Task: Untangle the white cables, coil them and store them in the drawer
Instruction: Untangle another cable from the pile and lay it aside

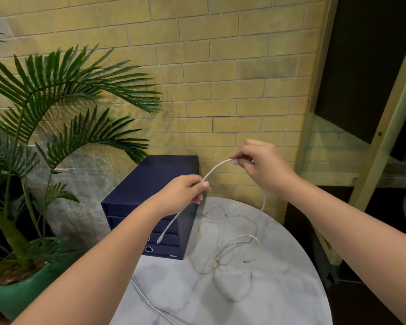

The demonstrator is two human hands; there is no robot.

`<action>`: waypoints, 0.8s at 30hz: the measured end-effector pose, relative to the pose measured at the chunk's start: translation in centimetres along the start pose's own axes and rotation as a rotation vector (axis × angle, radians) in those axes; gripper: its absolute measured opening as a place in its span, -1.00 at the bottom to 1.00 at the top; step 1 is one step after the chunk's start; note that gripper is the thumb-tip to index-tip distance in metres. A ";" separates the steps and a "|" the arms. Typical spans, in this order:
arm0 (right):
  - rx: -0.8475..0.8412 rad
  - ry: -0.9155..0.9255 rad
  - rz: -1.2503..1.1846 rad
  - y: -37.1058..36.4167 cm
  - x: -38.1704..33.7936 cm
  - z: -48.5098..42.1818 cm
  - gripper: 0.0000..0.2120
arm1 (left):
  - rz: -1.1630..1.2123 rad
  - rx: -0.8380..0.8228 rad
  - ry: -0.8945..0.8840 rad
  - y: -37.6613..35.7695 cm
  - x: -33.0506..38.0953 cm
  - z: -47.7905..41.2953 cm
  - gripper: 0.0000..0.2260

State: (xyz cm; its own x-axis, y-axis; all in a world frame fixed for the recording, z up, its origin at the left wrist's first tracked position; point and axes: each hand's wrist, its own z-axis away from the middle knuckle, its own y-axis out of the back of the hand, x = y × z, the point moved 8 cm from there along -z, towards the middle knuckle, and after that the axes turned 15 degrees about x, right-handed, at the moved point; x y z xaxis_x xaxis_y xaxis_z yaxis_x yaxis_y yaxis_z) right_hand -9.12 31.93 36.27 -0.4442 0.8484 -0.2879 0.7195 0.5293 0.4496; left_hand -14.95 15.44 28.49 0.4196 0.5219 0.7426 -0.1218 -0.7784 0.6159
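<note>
Aloft — left hand (185, 191), right hand (260, 165) pinch cable (215, 169)

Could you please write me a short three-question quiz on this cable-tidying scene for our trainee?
1. True or false: the left hand and the right hand both pinch the raised thick white cable.
2. Where does the tangle of thin white cables lie? A) in the dark blue drawer unit B) on the round marbled white table C) in the green plant pot
3. Fill in: the raised cable's free plug hangs below the ___ hand.
Key: 1 true; 2 B; 3 left.
</note>
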 end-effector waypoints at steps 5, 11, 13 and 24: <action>-0.005 -0.033 -0.023 -0.8 0.4 0.4 -0.87 | 0.009 0.418 -0.052 3.0 1.8 -0.6 -0.70; -0.045 -0.076 -0.076 -1.7 0.8 1.1 -0.89 | -0.011 0.279 -0.069 1.8 2.9 -0.9 -0.81; -0.059 -0.066 -0.116 -2.2 0.3 1.2 -0.91 | -0.081 0.246 -0.146 1.4 4.3 -1.0 -0.80; -0.335 -0.394 0.106 -5.2 7.2 5.8 -0.92 | 0.171 0.591 -0.133 7.1 3.1 -0.8 -0.77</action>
State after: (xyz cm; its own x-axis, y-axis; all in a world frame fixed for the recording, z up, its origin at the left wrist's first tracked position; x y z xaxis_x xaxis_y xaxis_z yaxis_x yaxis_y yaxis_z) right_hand -12.94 35.21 26.94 -0.0974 0.8645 -0.4932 0.5106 0.4688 0.7208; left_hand -15.21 11.85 35.36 0.5508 0.3547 0.7555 0.3050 -0.9281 0.2134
